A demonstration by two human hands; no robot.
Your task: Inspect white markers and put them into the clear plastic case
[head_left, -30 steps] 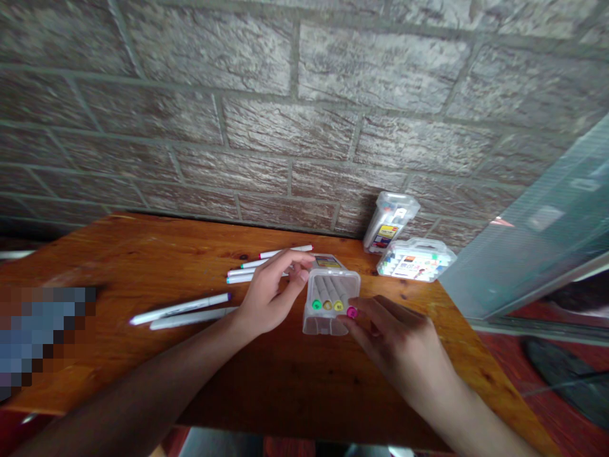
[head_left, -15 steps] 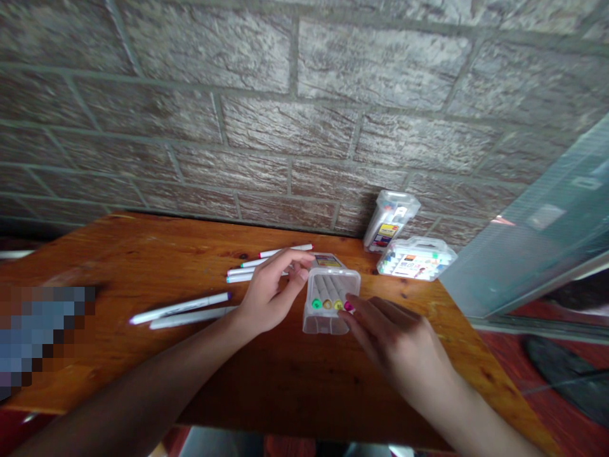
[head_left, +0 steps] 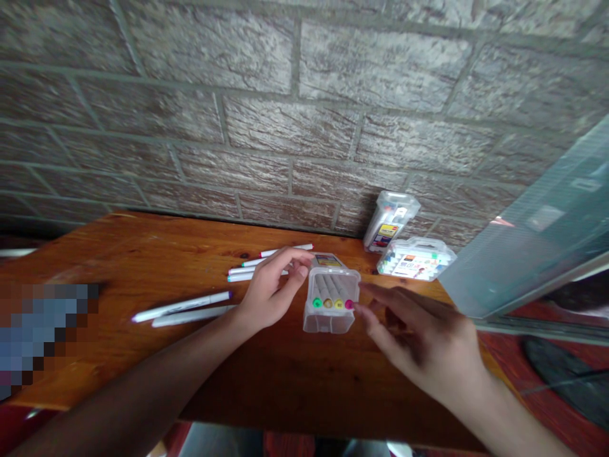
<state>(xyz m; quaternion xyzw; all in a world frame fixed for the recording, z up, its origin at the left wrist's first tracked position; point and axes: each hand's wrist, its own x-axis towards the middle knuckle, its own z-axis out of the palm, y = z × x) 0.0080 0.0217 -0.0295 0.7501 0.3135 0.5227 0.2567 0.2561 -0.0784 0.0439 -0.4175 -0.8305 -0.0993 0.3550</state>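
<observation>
A clear plastic marker case (head_left: 328, 322) lies on the table with its open end towards me. Inside it, several grey-bodied markers lie side by side, their green, tan, yellow and magenta ends (head_left: 349, 304) facing me. My left hand (head_left: 276, 285) is at the case's left side, fingers curled and fingertips against its edge. Just right of the case, my right hand (head_left: 423, 336) is open, thumb and forefinger apart near the magenta end, with nothing between them.
Two white markers (head_left: 183, 306) lie to the left, and several more markers (head_left: 247, 271) lie behind my left hand. A clear upright marker box (head_left: 391, 222) and a handled marker case (head_left: 417, 260) stand at the back right, by the brick wall (head_left: 257, 127). A pixelated patch covers the left edge.
My right hand has let go of the magenta-ended marker and drawn back to the right, its fingers parting. My left hand and the case have hardly moved.
</observation>
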